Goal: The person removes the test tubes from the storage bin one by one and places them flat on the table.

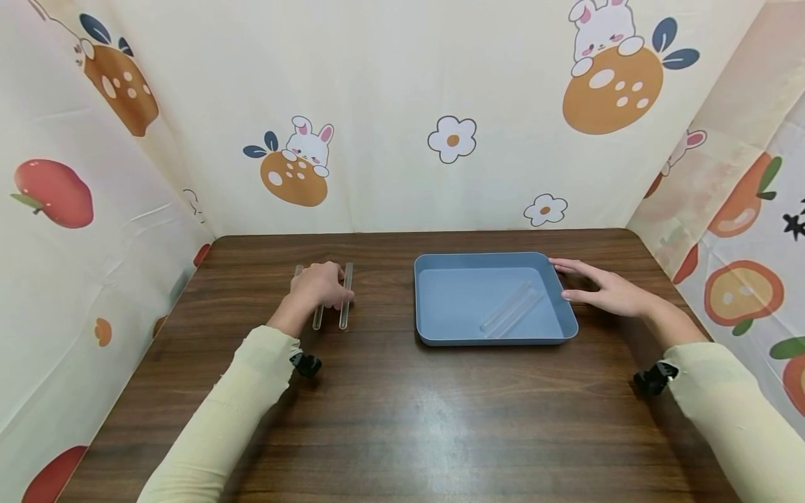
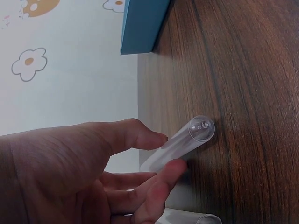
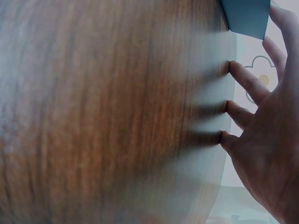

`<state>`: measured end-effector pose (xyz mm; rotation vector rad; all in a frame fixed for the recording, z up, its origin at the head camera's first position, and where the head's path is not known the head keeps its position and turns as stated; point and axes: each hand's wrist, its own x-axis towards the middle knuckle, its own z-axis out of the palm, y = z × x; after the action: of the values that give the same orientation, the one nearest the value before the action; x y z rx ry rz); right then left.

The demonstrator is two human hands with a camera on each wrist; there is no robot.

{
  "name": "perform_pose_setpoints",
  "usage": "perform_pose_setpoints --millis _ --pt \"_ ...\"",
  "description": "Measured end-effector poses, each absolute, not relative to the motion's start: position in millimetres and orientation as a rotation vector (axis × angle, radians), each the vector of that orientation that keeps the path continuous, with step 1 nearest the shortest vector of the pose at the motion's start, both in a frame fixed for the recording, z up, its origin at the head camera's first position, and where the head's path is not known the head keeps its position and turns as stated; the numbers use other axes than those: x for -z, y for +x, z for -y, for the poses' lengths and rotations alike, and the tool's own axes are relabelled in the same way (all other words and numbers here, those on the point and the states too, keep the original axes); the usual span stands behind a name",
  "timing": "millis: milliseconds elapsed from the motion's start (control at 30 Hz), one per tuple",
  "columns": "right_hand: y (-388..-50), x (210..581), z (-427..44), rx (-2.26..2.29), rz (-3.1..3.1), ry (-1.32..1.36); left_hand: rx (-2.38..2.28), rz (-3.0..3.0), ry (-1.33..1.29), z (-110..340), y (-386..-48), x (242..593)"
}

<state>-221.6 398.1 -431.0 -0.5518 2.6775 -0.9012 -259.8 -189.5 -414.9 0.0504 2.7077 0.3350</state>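
Head view: left hand (image 1: 322,285) straddles clear test tube (image 1: 344,317) on the wood-grain table (image 1: 390,412), second tube (image 1: 317,318) beside it; can't tell if pinching. Right hand (image 1: 600,288), fingers spread, touches blue tray (image 1: 449,290) holding two more tubes (image 1: 505,306).

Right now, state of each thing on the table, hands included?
Left hand: over the loose tubes; grip unclear.
Right hand: open, at the tray's right end.
Blue tray: upright, holding two tubes.
Tray tubes: lying slanted, side by side.
Left loose tube: lying, partly hidden.
Right loose tube: between left thumb and finger.
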Motion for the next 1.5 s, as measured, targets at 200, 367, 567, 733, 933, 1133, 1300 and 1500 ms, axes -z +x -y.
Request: perform_pose_setpoints --millis 200,367,567,733,933,1133,1300,1500 --pt "-220.8 431.4 -398.2 0.904 -2.674 -0.546 -0.382 -2.689 0.041 179.3 -234.7 382.5" --pt "-221.2 431.4 -398.4 0.903 -2.673 -0.546 -0.389 -2.705 0.048 183.3 -235.9 384.4" --pt "-220.8 430.9 -398.4 0.898 -2.674 -0.548 -0.404 -2.697 0.050 184.2 -236.7 380.0" --pt "-220.5 430.2 -398.2 0.899 -2.675 -0.545 -0.398 -2.713 0.052 180.3 -232.1 369.6" --pt "-220.3 429.0 -397.2 0.902 -2.672 -0.548 -0.396 -2.735 0.060 180.4 -233.3 366.4" --pt "-220.3 429.7 -397.8 0.908 -2.668 -0.548 -0.384 -2.773 0.089 178.3 -232.0 364.2" --pt "-220.3 430.0 -398.3 0.911 -2.670 -0.541 -0.400 -2.850 0.151 173.0 -231.2 366.3" --pt "-220.4 430.7 -398.2 0.910 -2.669 -0.537 -0.395 -2.870 0.185 164.4 -229.9 364.8"
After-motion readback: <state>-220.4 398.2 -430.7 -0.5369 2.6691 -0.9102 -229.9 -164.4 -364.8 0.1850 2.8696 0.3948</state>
